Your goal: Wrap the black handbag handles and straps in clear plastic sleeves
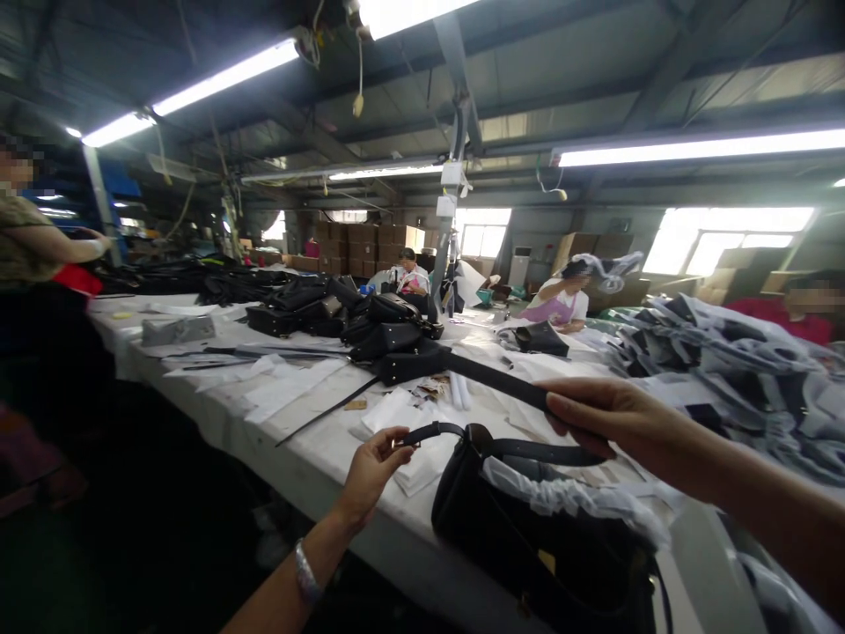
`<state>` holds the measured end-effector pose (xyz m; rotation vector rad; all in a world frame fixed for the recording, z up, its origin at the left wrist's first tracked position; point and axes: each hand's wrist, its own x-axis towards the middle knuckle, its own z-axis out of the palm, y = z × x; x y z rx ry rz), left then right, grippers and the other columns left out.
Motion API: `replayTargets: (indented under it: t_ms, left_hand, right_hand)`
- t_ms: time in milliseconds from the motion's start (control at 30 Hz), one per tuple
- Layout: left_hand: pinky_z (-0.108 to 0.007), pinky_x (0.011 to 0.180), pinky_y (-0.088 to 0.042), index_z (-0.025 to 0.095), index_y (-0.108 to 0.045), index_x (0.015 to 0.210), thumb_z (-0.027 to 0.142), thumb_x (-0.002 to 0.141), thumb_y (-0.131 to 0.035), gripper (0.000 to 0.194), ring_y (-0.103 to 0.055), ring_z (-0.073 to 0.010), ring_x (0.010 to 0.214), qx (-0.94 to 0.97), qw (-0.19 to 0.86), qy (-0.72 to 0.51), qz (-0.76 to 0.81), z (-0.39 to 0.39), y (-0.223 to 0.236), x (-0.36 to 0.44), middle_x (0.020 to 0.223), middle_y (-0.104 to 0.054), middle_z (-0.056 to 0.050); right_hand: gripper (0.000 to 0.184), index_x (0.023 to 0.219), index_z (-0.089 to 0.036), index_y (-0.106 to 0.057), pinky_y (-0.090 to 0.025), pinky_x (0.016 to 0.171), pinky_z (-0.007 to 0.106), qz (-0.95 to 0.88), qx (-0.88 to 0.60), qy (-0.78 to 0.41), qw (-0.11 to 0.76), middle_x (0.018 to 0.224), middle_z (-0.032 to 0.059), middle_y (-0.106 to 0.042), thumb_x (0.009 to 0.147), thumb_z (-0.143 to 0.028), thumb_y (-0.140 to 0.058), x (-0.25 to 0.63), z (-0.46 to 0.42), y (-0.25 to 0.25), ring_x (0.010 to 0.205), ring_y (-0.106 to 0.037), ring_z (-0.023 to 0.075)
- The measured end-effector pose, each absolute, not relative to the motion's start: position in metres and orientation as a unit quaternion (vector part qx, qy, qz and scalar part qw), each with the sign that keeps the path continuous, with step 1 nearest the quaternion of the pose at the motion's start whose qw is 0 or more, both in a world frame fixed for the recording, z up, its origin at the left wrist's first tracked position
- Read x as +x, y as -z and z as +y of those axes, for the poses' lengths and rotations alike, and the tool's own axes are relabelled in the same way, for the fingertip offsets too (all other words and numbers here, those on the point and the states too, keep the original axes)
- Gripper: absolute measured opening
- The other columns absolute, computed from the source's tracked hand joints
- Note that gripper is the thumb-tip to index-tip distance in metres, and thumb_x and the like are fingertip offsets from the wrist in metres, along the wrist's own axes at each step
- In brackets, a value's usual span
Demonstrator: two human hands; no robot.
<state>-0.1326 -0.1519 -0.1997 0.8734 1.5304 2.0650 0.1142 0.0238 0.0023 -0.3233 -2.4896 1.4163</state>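
A black handbag (488, 519) sits at the table's near edge, with crumpled white wrapping (574, 497) along its top. Beside it, my left hand (370, 471) pinches the end of a thin black strap, where a small metal buckle (404, 443) shows; this strap runs to the bag's side. My right hand (607, 412) is closed round a wider black strap (498, 380) above the bag. One length of that strap stretches left toward the bag pile, and another black band (547, 452) passes below the hand near the bag's top. The right fingertips are partly hidden.
Several black handbags (396, 339) are heaped mid-table (310, 414), among white paper sheets (290, 387). Wrapped bags (719, 352) pile up on the right. Co-workers sit across the table, and a person (40, 238) stands at the far left. A post (452, 220) rises behind the heap.
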Motion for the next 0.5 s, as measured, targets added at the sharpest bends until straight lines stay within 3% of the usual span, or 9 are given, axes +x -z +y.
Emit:
replayTargets:
  t_ms: [133,233,333,500]
  left_hand:
    - [-0.027,0.092,-0.049,0.018,-0.066,0.111,0.032,0.074,-0.081,0.042,-0.066,-0.0174,0.103,0.315,0.159,-0.787,0.505,-0.151,0.170,-0.135,0.112,-0.073,-0.006]
    - [-0.028,0.092,-0.050,0.021,-0.061,0.118,0.027,0.074,-0.082,0.049,-0.068,-0.0168,0.102,0.323,0.152,-0.819,0.448,-0.140,0.145,-0.130,0.108,-0.075,-0.005]
    - [-0.028,0.091,-0.052,0.019,-0.065,0.111,0.021,0.073,-0.083,0.042,-0.070,-0.0171,0.100,0.345,0.168,-0.836,0.393,-0.127,0.122,-0.120,0.104,-0.077,-0.006]
    - [-0.027,0.090,-0.054,0.018,-0.072,0.109,0.020,0.073,-0.083,0.038,-0.070,-0.0184,0.101,0.392,0.200,-0.817,0.372,-0.114,0.105,-0.107,0.112,-0.075,-0.008]
  right_hand:
    - [0.050,0.088,-0.014,-0.068,-0.021,0.044,0.022,-0.841,-0.124,-0.518,0.089,0.063,-0.0025,-0.051,0.080,-0.063,-0.067,0.109,0.025,0.015,0.049,-0.035,0.0058]
    - [0.055,0.077,-0.013,-0.065,-0.019,0.045,0.023,-0.839,-0.130,-0.523,0.073,0.056,-0.0045,-0.045,0.076,-0.068,-0.067,0.107,0.022,0.020,0.047,-0.033,0.0058]
    - [0.057,0.066,-0.015,-0.058,-0.019,0.046,0.024,-0.840,-0.150,-0.515,0.084,0.053,-0.0050,-0.042,0.075,-0.070,-0.066,0.110,0.021,0.022,0.047,-0.031,0.0062]
    - [0.054,0.064,-0.015,-0.056,-0.021,0.049,0.024,-0.824,-0.178,-0.525,0.114,0.053,-0.0055,-0.040,0.079,-0.066,-0.065,0.119,0.033,0.039,0.049,-0.030,0.0070]
